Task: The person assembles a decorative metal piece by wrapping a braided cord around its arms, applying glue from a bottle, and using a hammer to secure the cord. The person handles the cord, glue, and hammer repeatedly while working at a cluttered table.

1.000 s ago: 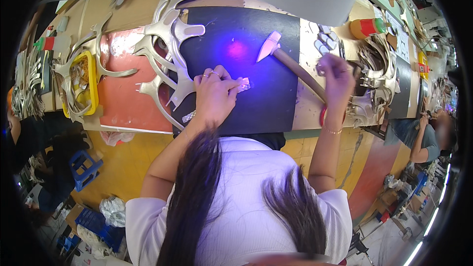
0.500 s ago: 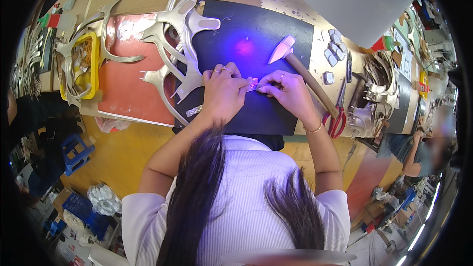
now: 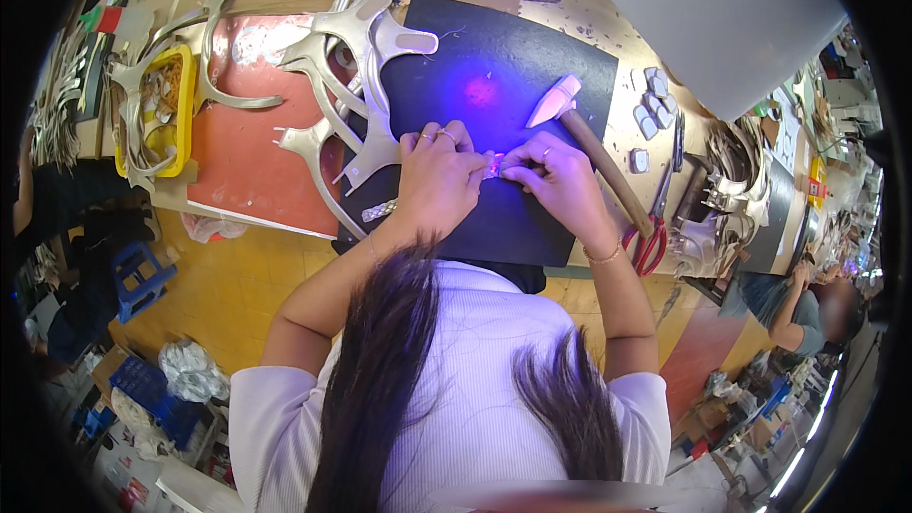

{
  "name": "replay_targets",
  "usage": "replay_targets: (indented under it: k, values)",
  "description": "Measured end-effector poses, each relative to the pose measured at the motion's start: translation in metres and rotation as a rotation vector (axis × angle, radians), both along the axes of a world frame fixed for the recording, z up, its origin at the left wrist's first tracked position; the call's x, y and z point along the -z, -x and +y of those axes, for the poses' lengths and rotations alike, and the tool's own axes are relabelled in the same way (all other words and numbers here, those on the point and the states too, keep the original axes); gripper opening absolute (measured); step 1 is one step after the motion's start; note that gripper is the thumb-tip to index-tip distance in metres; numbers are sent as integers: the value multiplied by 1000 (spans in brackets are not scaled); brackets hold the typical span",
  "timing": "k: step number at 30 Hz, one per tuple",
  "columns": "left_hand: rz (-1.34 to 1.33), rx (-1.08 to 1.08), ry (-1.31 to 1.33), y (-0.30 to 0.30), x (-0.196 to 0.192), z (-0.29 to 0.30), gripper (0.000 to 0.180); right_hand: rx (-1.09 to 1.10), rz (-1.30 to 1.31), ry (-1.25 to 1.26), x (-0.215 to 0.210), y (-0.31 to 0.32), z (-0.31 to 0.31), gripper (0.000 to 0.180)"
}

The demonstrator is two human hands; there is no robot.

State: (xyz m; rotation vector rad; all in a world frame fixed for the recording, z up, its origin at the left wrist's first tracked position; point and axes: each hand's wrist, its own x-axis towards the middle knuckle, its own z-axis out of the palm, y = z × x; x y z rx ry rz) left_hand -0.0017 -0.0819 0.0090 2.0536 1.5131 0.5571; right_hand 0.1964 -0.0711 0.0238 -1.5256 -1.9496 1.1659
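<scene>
My left hand [image 3: 437, 176] and my right hand [image 3: 559, 176] meet over a black mat [image 3: 532, 218]. Both are closed in a pinch on a small shiny strip [image 3: 493, 166], lit purple. Most of the strip is hidden by the fingers. A silver braided strip [image 3: 380, 211] pokes out left of my left wrist; whether it is the same piece I cannot tell. Gold, branching cut leather-like pieces [image 3: 356, 85] lie stacked beside my left hand. A hammer [image 3: 598, 157] with a wooden handle lies just beyond and right of my right hand.
Red-handled scissors [image 3: 649, 252] lie right of my right forearm, with small grey pads [image 3: 655, 104] beyond. More gold pieces [image 3: 727, 190] are piled farther right. A yellow basket [image 3: 183, 123] and a red board [image 3: 256, 161] are on the left. A pale panel [image 3: 712, 19] overhangs the far right.
My hands stay pinched on the small strip, shifted barely at all over the mat. The whole view has moved slightly; the tools and pieces lie as before.
</scene>
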Motion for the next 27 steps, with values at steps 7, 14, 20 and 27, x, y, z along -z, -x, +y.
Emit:
replay_targets:
  k: [7, 14, 20, 27]
  values:
    - [26, 3, 8, 0, 1, -1, 11, 46, -125, 3, -5, 7, 0, 20]
    - [14, 21, -7, 2, 2, -1, 11, 42, -200, -28, -8, 10, -2, 19]
    - [-7, 84, -77, 5, 3, 3, 6, 60, -214, -61, -5, 10, -4, 18]
    - [-8, 164, -64, 7, 1, 9, 5, 73, -243, -1, -4, 12, 2, 20]
